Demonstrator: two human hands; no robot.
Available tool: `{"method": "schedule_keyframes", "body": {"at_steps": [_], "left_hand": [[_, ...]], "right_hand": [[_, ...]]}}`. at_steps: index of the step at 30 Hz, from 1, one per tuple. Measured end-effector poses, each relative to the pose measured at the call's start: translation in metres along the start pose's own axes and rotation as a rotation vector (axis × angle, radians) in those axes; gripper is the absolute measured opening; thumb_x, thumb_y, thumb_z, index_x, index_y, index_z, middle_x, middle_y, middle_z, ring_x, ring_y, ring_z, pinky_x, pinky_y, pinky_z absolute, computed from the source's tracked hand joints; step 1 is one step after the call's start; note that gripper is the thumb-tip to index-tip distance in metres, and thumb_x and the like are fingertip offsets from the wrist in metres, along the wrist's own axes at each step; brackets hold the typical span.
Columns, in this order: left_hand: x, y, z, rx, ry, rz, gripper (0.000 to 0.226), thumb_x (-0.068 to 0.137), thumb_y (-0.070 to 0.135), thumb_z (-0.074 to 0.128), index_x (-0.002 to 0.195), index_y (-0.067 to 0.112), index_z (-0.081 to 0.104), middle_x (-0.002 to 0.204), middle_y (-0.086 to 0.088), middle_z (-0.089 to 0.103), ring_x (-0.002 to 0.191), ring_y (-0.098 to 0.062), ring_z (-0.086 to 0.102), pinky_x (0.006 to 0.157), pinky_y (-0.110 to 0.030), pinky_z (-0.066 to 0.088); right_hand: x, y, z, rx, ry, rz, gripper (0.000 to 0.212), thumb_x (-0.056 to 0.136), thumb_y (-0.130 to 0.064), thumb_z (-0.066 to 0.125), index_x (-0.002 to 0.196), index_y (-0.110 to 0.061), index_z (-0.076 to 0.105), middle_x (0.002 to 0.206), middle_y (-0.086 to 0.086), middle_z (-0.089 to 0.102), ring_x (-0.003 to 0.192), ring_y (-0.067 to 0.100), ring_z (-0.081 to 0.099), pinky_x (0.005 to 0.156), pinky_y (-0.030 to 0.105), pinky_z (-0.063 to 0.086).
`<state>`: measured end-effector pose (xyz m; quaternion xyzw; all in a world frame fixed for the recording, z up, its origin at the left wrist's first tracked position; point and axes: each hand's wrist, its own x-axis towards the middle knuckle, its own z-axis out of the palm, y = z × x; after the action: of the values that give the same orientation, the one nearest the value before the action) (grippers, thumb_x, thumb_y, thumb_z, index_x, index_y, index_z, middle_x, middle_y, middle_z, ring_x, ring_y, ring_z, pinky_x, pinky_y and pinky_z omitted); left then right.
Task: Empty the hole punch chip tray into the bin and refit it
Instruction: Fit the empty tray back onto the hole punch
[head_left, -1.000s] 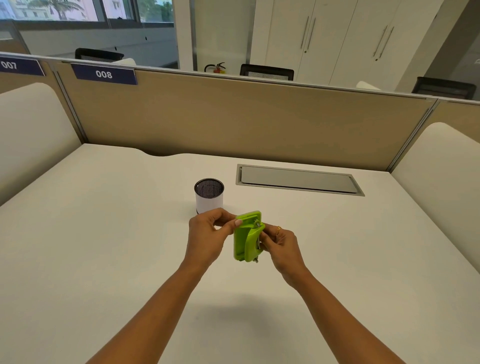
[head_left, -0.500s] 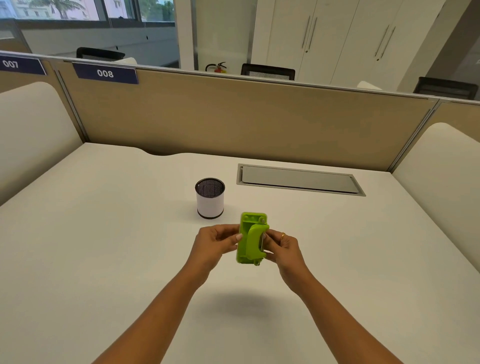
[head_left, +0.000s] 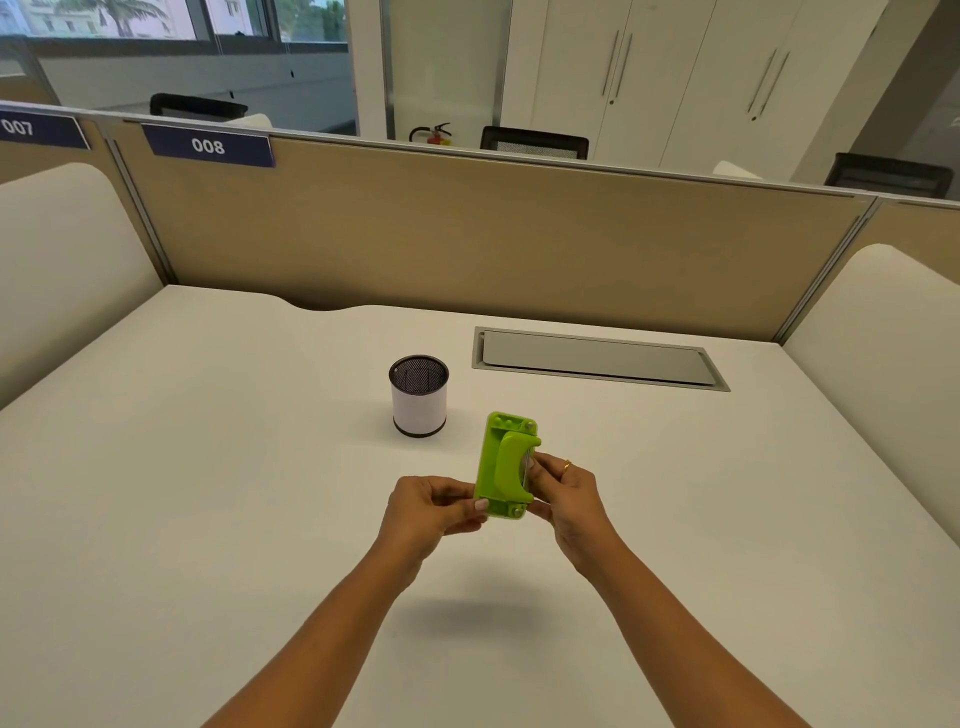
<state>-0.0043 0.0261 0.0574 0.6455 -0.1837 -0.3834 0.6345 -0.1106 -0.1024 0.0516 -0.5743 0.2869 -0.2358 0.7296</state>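
Both hands, left hand (head_left: 434, 506) and right hand (head_left: 566, 493), pinch the green hole punch (head_left: 506, 465) above the desk (head_left: 208, 493). Chip tray apparently still fitted; emptying into the mesh bin (head_left: 418, 395) and refitting remain.

A person holds a green hole punch (head_left: 506, 465) above the white desk (head_left: 208, 519), the left hand (head_left: 434, 512) pinching its near left edge and the right hand (head_left: 563, 499) gripping its right side. A small mesh bin (head_left: 418, 396) stands just beyond, apart from it.
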Motion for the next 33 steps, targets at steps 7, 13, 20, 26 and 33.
{"method": "schedule_keyframes", "body": {"at_steps": [7, 13, 20, 26, 33], "left_hand": [[0.000, -0.002, 0.001, -0.147, -0.009, -0.056, 0.011, 0.073, -0.009, 0.068, 0.076, 0.002, 0.070, 0.061, -0.005, 0.073, 0.057, -0.019, 0.071, 0.055, -0.021, 0.057], [0.000, -0.008, -0.001, -0.274, 0.004, -0.087, 0.010, 0.075, -0.009, 0.065, 0.080, -0.001, 0.069, 0.064, -0.008, 0.074, 0.059, -0.020, 0.072, 0.055, -0.021, 0.057], [0.003, -0.009, -0.003, -0.359, 0.052, -0.123, 0.007, 0.077, -0.007, 0.064, 0.080, -0.002, 0.067, 0.063, -0.009, 0.074, 0.057, -0.019, 0.071, 0.054, -0.019, 0.056], [0.002, -0.012, -0.003, -0.341, 0.070, -0.117, 0.008, 0.076, -0.008, 0.065, 0.080, -0.002, 0.067, 0.063, -0.009, 0.074, 0.058, -0.019, 0.072, 0.054, -0.019, 0.057], [0.002, -0.017, -0.001, -0.340, 0.079, -0.134, 0.008, 0.076, -0.008, 0.065, 0.081, -0.001, 0.067, 0.063, -0.009, 0.074, 0.058, -0.019, 0.072, 0.054, -0.020, 0.057]], "right_hand": [[0.001, -0.002, 0.004, 0.044, 0.014, 0.025, 0.015, 0.090, -0.017, 0.055, 0.094, -0.012, 0.069, 0.081, 0.000, 0.075, 0.073, 0.011, 0.072, 0.063, 0.022, 0.057], [-0.001, -0.009, -0.001, 0.138, -0.143, 0.142, 0.020, 0.093, -0.006, 0.047, 0.101, -0.008, 0.065, 0.083, 0.001, 0.076, 0.075, 0.010, 0.072, 0.066, 0.018, 0.058], [-0.006, -0.007, -0.002, 0.165, -0.243, 0.259, 0.029, 0.089, 0.009, 0.047, 0.110, -0.004, 0.062, 0.090, 0.003, 0.075, 0.083, 0.011, 0.072, 0.075, 0.019, 0.058], [-0.005, -0.005, 0.003, 0.127, -0.146, 0.245, 0.029, 0.087, 0.014, 0.047, 0.113, 0.006, 0.059, 0.084, 0.008, 0.072, 0.071, 0.011, 0.071, 0.071, 0.019, 0.059], [-0.009, -0.005, 0.003, -0.010, -0.098, 0.243, 0.028, 0.086, 0.007, 0.054, 0.113, 0.003, 0.060, 0.091, 0.013, 0.068, 0.078, 0.016, 0.068, 0.070, 0.019, 0.058]]}}
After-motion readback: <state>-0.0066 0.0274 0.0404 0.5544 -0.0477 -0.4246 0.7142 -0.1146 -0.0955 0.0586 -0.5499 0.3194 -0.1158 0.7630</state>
